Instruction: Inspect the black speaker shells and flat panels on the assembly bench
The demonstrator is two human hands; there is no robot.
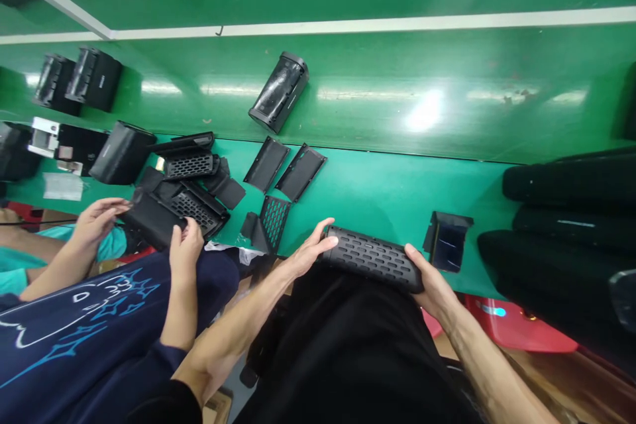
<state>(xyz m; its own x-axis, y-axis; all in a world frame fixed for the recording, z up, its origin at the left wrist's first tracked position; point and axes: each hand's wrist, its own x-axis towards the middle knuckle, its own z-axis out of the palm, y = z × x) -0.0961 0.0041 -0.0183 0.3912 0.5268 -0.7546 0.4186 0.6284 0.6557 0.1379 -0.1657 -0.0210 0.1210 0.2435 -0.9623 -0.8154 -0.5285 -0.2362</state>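
A black speaker housing (375,257) with rows of oblong slots lies across my lap at the table's front edge. My left hand (315,248) grips its left end, thumb along the top. Around the right end, my right hand (431,281) is closed, with part of its fingers hidden beneath. A slotted panel (276,218) with a dark flap stands near my left hand. Two flat black panels (267,164) lie side by side beyond it. Right of my right hand rests a dark piece with a glossy face (448,245).
At my left, a co-worker's hands (186,245) hold a black cover beside several slotted housings (191,165). A finished-looking cylindrical speaker (279,91) lies on the green conveyor surface (377,66). Large black rounded items (561,222) stand at the right, above a red stool (517,324).
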